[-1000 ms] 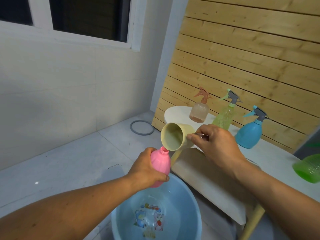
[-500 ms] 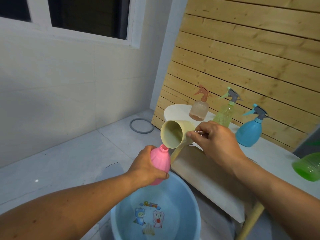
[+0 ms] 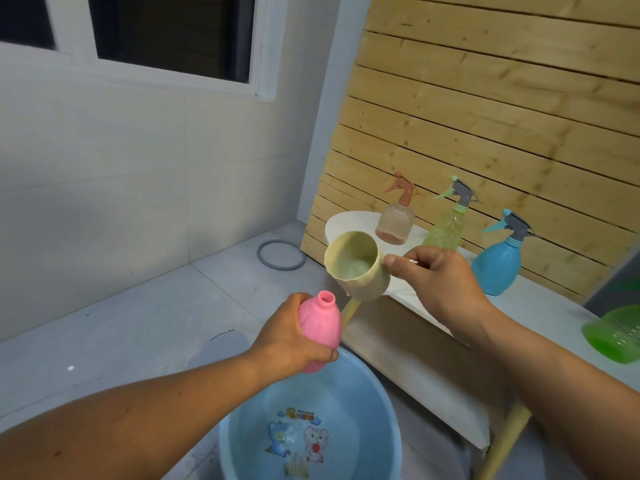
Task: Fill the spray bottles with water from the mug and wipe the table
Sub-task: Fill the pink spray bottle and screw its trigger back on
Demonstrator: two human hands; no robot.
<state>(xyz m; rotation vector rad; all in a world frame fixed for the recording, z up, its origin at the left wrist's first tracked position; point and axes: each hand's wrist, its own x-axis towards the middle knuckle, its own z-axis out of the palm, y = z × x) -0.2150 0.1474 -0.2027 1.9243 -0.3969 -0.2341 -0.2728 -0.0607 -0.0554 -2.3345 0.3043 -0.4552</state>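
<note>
Blue basin on the floor, directly beneath both hands; cartoon print on its bottom, a shallow sheen of water by the look of it.

Left hand above the basin, fingers and thumb wrapped around the belly of the pink bottle. That grip is firm and closed on the bottle. Bottle is tilted, open neck pointing up and toward the mug, no spray head on it.

Right hand, up and to the right of the left grip, pinches the handle of the cream mug. Mug lies tipped with its mouth facing the viewer and the bottle; some water sits inside. Its rim is apart from the bottle's neck, above and just to the right of it. No stream visible between them.

Judgement: the filling step is in hand, on the pink bottle, between pours or at the end of one. How full the bottle is cannot be told; it is opaque. Next move calls for either bringing the mug lip over the narrow neck and tipping slowly, keeping both over the basin to catch spill, or scooping more water.

Beyond the right grip, on the white tabletop: peach spray bottle, yellow-green spray bottle, blue spray bottle, all upright with heads on. A green bottle sits far right at the frame's edge.

Wiping not yet begun; no cloth in view.
</note>
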